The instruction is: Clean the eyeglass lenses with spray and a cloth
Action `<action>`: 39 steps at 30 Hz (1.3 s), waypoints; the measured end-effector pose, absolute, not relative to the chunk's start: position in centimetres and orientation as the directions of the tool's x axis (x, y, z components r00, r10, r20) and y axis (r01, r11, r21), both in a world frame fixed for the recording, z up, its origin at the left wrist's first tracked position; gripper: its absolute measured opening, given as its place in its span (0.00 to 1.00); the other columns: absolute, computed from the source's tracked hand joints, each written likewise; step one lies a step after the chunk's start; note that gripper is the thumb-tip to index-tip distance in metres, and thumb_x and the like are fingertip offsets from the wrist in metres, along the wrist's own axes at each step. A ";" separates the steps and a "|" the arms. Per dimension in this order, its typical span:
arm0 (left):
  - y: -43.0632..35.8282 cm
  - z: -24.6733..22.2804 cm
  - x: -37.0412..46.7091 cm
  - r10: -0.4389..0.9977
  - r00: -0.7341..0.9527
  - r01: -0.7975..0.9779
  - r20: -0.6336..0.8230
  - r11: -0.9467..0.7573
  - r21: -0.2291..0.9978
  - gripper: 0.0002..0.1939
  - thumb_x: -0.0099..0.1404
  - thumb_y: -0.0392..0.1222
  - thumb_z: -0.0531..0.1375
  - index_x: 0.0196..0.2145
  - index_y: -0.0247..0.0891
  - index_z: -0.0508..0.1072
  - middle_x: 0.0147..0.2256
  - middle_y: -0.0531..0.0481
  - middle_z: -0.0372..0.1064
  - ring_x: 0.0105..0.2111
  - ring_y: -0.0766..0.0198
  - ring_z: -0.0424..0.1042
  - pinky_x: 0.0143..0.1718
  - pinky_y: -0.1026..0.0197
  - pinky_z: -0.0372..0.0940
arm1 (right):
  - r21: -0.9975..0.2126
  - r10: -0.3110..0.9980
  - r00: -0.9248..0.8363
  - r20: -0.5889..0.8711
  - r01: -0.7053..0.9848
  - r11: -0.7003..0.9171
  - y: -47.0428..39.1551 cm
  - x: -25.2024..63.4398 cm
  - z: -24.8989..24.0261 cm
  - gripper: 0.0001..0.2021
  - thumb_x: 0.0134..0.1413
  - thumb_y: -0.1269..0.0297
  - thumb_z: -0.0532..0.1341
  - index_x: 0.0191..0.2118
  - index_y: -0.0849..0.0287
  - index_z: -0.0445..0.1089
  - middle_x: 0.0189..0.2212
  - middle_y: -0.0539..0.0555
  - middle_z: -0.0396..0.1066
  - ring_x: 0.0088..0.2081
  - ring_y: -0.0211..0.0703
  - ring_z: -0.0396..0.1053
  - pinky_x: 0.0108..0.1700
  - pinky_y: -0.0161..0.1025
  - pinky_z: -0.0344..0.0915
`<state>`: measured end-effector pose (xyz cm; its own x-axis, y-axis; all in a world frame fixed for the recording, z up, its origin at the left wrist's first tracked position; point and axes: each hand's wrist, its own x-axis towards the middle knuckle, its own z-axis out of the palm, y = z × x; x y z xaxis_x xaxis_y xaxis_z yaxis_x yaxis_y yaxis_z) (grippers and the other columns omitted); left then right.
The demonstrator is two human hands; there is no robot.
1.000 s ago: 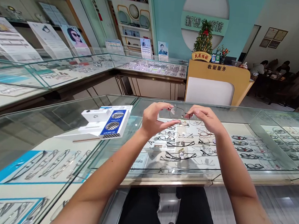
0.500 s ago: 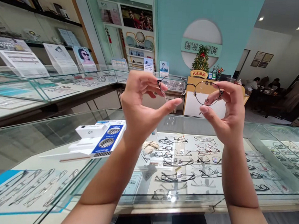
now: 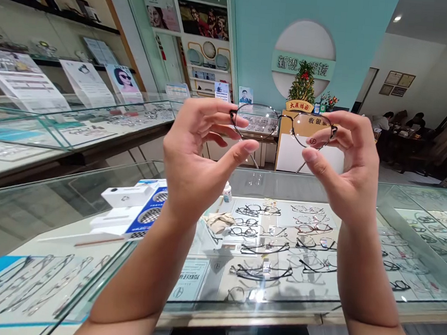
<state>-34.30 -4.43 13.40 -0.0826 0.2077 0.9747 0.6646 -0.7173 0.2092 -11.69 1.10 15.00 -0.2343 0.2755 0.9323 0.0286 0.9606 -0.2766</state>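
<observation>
A pair of round, thin dark-framed eyeglasses (image 3: 286,118) is held up level above the glass counter, with clear lenses and a small printed mark on the right one. My left hand (image 3: 196,152) grips it at the left end, index finger at the hinge and thumb below the lens. On the other side my right hand (image 3: 349,169) pinches the right end, its thumb near the lower rim. Both temples are folded or point away, mostly hidden behind the lenses and fingers.
Under the glass counter (image 3: 213,296) lie several rows of eyeglasses (image 3: 264,271). On top at the left are white boxes (image 3: 126,197), a blue box (image 3: 148,216), a crumpled cloth (image 3: 219,221) and a small white bottle (image 3: 227,192). A cashier desk and seated people are farther back.
Both hands have moved slightly apart and the eyeglasses sit a little higher and more level in view. The small bottle now shows beside my left wrist.
</observation>
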 end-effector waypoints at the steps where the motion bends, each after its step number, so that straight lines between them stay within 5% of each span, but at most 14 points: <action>1: -4.4 13.3 -34.3 0.206 -0.086 0.670 0.975 -0.712 0.209 0.27 0.67 0.68 0.66 0.56 0.52 0.73 0.46 0.51 0.80 0.44 0.55 0.81 0.34 0.51 0.77 | -0.275 0.277 -0.235 0.932 0.040 0.960 1.1 -11.6 15.0 0.16 0.66 0.60 0.67 0.56 0.46 0.68 0.44 0.49 0.72 0.47 0.43 0.76 0.55 0.49 0.76; 12: -4.0 12.8 -33.8 0.116 -0.129 0.747 0.985 -0.641 0.174 0.25 0.66 0.66 0.67 0.53 0.50 0.78 0.46 0.48 0.78 0.45 0.54 0.80 0.37 0.51 0.77 | -0.330 0.340 -0.174 0.924 0.087 0.940 0.7 -11.8 15.1 0.16 0.61 0.63 0.71 0.53 0.49 0.72 0.46 0.51 0.78 0.48 0.46 0.77 0.58 0.53 0.75; 21: -4.2 12.8 -33.9 0.105 -0.115 0.753 0.988 -0.639 0.156 0.25 0.66 0.66 0.67 0.54 0.50 0.79 0.45 0.49 0.79 0.43 0.55 0.81 0.40 0.50 0.78 | -0.295 0.321 -0.207 0.924 0.147 0.944 0.9 -11.4 15.1 0.14 0.65 0.54 0.68 0.54 0.43 0.72 0.47 0.50 0.77 0.51 0.47 0.77 0.59 0.53 0.77; 39: -4.5 12.9 -33.7 0.091 -0.124 0.762 0.988 -0.629 0.154 0.25 0.65 0.67 0.67 0.52 0.50 0.79 0.43 0.49 0.77 0.42 0.55 0.79 0.41 0.49 0.78 | -0.310 0.327 -0.214 0.920 0.108 0.944 1.1 -11.3 15.2 0.14 0.61 0.60 0.71 0.51 0.49 0.73 0.44 0.51 0.77 0.48 0.47 0.78 0.57 0.54 0.76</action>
